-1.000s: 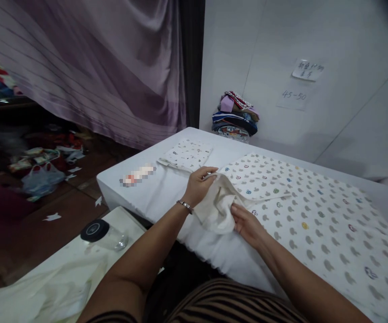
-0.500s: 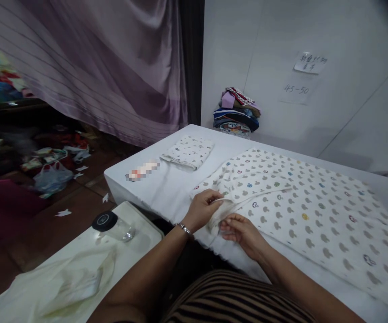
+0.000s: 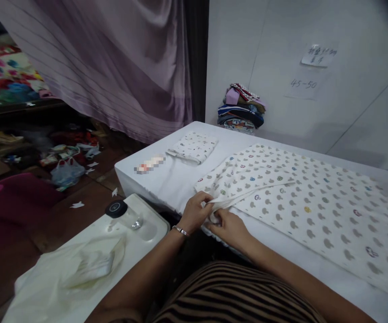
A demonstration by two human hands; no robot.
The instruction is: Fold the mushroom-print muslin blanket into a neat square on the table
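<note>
A large white cloth printed with grey and coloured mouse heads (image 3: 302,197) lies spread over the white table (image 3: 167,179), its near left corner folded over. My left hand (image 3: 196,213), a bracelet on its wrist, pinches that corner at the table's front edge. My right hand (image 3: 229,228) grips the same corner right beside it, fingers closed on the fabric. The two hands touch each other.
A small folded patterned cloth (image 3: 194,147) lies at the table's far left. A stack of folded colourful fabrics (image 3: 241,109) stands against the wall. A jar with a black lid (image 3: 124,214) and pale cloth (image 3: 76,269) rest on a lower white surface at left. Clutter covers the floor.
The lifted, bunched corner has been brought down and pulled toward me to the table's front edge. Both hands moved nearer together and lower; the cloth now lies flatter.
</note>
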